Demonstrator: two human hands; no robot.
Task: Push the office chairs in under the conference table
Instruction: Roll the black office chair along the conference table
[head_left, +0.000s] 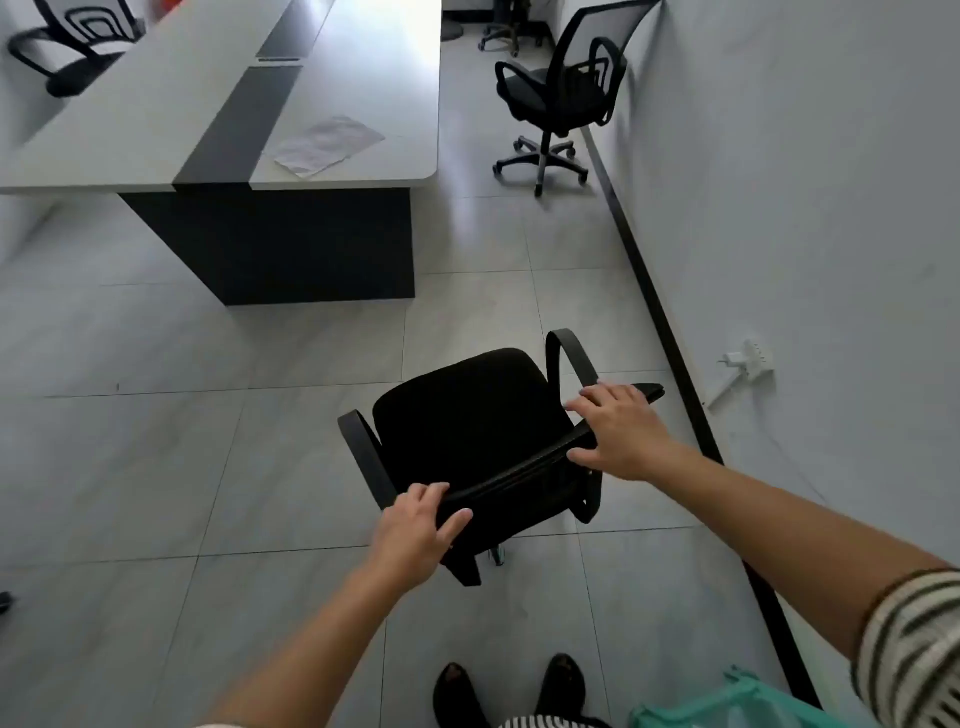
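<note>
Both hands lie on the top edge of the backrest of the near chair (467, 415), which stands on the tiled floor (156, 467), well apart from the counter (363, 104) and not under it. The left hand (415, 525) grips the left end of this edge, fingers over the front side and thumb on the back side. The right hand (623, 431) is spread out, its fingers almost straight, and rests on the right end of the edge. The base of this chair is mostly hidden below the seat; only one black leg and a bit of metal show.

A second chair (561, 88) stands close to the wall (805, 208), also away from the counter. A third chair (67, 47) at the far left side of the counter is blurred and cut off by the picture edge. At the top, only the wheeled base (501, 36) of one more chair is visible.

A sheet of paper (327, 145) lies on the counter; its print cannot be read. A green thing (727, 701) at the bottom right is cut off and I cannot tell what it is.
</note>
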